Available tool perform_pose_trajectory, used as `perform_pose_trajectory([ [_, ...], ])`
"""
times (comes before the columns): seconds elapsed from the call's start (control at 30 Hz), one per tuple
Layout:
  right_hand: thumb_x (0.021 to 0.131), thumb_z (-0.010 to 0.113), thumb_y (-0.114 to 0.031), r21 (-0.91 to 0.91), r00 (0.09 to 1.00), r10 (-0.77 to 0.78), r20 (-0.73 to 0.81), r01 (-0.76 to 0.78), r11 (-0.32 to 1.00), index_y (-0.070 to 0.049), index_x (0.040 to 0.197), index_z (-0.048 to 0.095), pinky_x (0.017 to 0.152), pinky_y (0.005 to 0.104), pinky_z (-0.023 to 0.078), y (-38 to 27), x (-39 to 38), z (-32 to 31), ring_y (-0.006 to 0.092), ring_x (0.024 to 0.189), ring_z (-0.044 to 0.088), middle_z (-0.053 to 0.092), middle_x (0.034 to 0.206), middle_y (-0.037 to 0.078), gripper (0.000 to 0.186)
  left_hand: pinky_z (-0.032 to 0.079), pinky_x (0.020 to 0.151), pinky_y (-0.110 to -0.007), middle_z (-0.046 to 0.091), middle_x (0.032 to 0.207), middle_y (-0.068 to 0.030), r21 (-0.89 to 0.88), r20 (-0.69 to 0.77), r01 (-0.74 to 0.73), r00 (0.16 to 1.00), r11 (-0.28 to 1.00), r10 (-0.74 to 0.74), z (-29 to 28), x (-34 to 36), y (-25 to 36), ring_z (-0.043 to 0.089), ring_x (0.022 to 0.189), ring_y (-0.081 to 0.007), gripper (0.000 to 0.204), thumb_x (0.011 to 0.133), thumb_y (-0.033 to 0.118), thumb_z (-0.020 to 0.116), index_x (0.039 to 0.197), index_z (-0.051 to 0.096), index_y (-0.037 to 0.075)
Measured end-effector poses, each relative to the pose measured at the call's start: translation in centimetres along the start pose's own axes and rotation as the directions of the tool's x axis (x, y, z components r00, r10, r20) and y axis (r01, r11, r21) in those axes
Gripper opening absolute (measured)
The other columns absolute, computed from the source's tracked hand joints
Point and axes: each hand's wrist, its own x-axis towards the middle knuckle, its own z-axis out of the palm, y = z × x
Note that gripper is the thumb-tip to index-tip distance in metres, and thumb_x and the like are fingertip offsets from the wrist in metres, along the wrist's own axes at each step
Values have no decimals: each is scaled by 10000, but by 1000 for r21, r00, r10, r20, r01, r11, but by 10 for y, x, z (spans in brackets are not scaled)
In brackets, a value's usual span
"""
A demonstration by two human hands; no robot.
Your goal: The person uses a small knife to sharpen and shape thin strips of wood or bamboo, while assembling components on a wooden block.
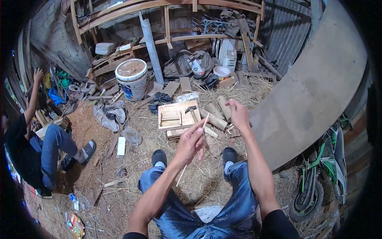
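My left hand (pixel 189 144) is closed around a thin, pale wooden stick (pixel 206 120). The stick slants across it, one end past the fingertips and the other hanging below, over the floor between my legs. To the right, my right hand (pixel 238 115) is raised with its fingers curled; whatever may be in them is hidden. Beyond my hands is a small light-wood board (pixel 172 110) with a little frame of thin rods (pixel 170 119) on it. A hammer (pixel 192 113) rests on the board's right part, touched by neither hand.
Short bamboo-like logs (pixel 215 119) lie right of the board. A large bent sheet (pixel 314 91) fills the right side, a motorbike (pixel 318 179) below it. A white bucket (pixel 131 79) stands at the back left. A person (pixel 43 147) sits at the left. Straw covers the floor.
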Motion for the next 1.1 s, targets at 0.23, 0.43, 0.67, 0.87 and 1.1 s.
perform_pose_trajectory([
  [0.23, 955, 424, -297, 154, 865, -500, -49, 501, 852, 0, 929, 634, 761, 420, 433, -40, -63, 17, 352, 844, 575, 620, 862, 189, 365, 415, 296, -229, 275, 542, 41, -93, -20, -41, 999, 995, 40, -4, 5, 14, 257, 389, -52, 480, 973, 171, 385, 1432, 280, 82],
  [0.43, 907, 516, -242, 71, 819, -573, 25, 570, 818, -5, 862, 620, 711, 429, 419, -59, -58, 20, 342, 768, 548, 590, 783, 159, 262, 399, 293, -233, 264, 522, 48, -113, 4, 20, 1000, 993, -20, -3, 1, 9, 262, 372, -58, 482, 976, 198, 378, 1441, 275, 127],
  [0.67, 912, 510, -256, 37, 834, -552, -9, 552, 833, -12, 879, 632, 698, 430, 436, -57, -48, 22, 341, 768, 573, 626, 824, 144, 274, 333, 261, -225, 233, 499, 54, -162, 10, 63, 998, 985, -63, -10, 6, 14, 210, 329, -70, 487, 983, 219, 361, 1452, 250, 154],
  [0.87, 931, 466, -307, 69, 980, -188, -56, 192, 979, -2, 856, 624, 732, 413, 457, -29, -9, -3, 362, 819, 590, 633, 852, 158, 352, 392, 272, -226, 227, 524, 50, -87, 100, 109, 990, 990, -100, 1, -4, 12, 240, 364, -55, 473, 982, 193, 334, 1444, 266, 119],
  [1.1, 895, 526, -266, 72, 780, -625, 37, 621, 780, -24, 824, 611, 665, 419, 422, -54, -72, 17, 330, 729, 548, 577, 743, 138, 266, 408, 270, -230, 245, 519, 41, -97, 103, 51, 994, 994, -41, -3, 5, 11, 240, 357, -54, 499, 960, 142, 306, 1450, 229, 91],
])
